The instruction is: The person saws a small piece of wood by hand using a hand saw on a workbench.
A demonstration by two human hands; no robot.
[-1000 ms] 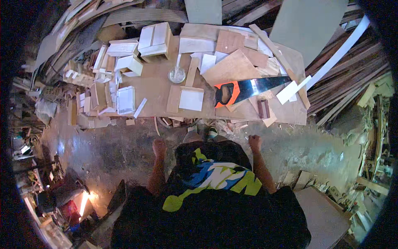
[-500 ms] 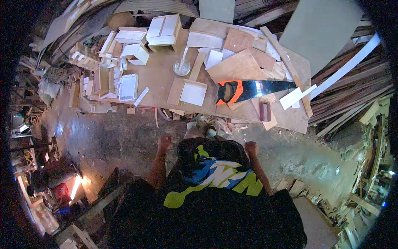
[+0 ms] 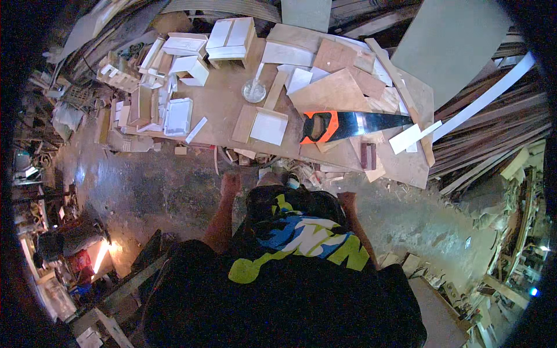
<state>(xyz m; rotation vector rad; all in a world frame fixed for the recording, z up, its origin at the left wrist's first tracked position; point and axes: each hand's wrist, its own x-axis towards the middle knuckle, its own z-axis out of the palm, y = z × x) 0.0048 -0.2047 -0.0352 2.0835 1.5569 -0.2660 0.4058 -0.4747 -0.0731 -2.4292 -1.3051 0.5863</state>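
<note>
My left hand (image 3: 230,185) hangs beside my leg, just short of the near edge of the plywood worktable (image 3: 214,116). My right hand (image 3: 347,198) hangs by my other leg. Both look loosely closed, and anything inside them is too small to make out. A handsaw (image 3: 366,126) with an orange and black handle lies on the table to the right. At the middle are a clear tub (image 3: 254,91) holding pale material and a stick, and a board with a white panel (image 3: 268,129). Small white-topped wooden box pieces (image 3: 231,36) stand at the back and left.
Stacked planks (image 3: 476,139) and a large grey sheet (image 3: 447,46) lie beyond the table's right end. A long white strip (image 3: 481,98) reaches out from that end. Wood scraps (image 3: 243,154) lie under the near edge. A lit tube (image 3: 102,255) glows at lower left among clutter.
My left hand has moved forward toward the table edge and slightly right. My right hand has drawn a little inward. The view has shifted, with the table sitting slightly differently in it.
</note>
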